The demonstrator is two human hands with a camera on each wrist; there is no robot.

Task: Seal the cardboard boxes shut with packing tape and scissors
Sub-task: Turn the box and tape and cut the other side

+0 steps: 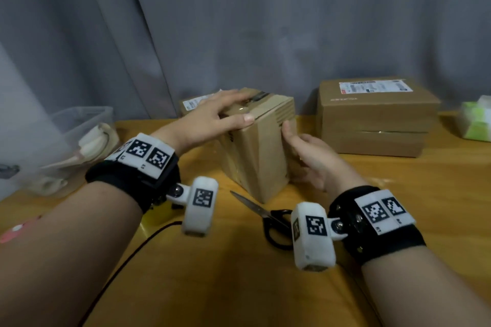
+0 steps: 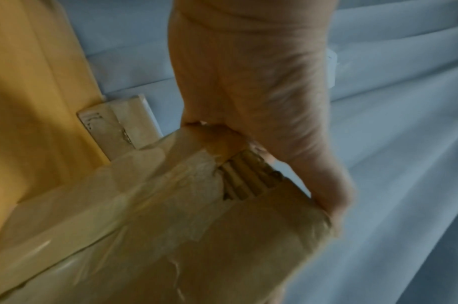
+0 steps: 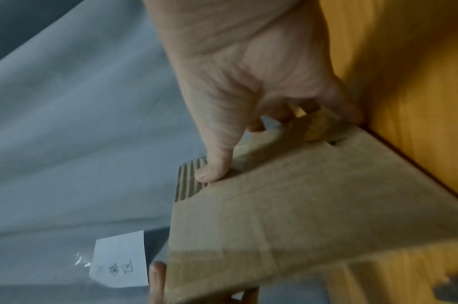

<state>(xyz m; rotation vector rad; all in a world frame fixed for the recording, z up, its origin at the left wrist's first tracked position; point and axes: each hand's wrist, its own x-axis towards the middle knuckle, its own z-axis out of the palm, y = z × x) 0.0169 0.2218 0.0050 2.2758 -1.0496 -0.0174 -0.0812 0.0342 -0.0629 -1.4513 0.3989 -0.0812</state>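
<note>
The left hand lay on top of the small brown cardboard box, fingers curled over its top edge. The right hand gripped the box's right side. Black-handled scissors lay just in front of the box.

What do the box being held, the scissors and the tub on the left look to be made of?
Box: matte brown corrugated cardboard, fluting exposed at a torn edge; glossy strips look like clear tape. Scissors: shiny metal blades, black handles, probably plastic. Tub: cloudy see-through walls, likely plastic.
</note>
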